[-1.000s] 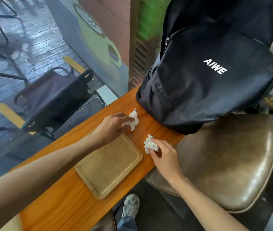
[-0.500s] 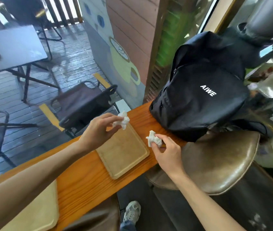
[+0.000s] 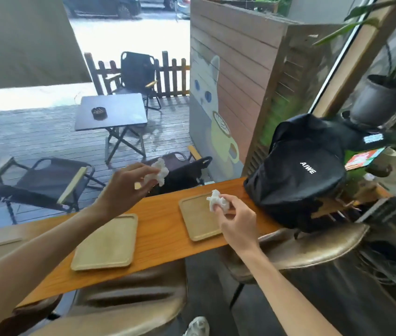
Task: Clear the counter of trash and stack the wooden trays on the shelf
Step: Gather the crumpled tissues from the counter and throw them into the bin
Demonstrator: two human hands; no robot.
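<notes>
White letters "AIWE" stand on the black backpack (image 3: 298,170), which sits on the desk (image 3: 160,238) just right of the right hand (image 3: 236,219). Nothing else can be read.

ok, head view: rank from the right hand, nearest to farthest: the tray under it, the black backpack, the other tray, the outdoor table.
1. Right tray: on the counter directly under the right hand, which holds a crumpled napkin.
2. Black backpack: on the counter to the hand's right.
3. Left tray: farther left along the counter.
4. Outdoor table: outside on the deck, well beyond the counter.
</notes>
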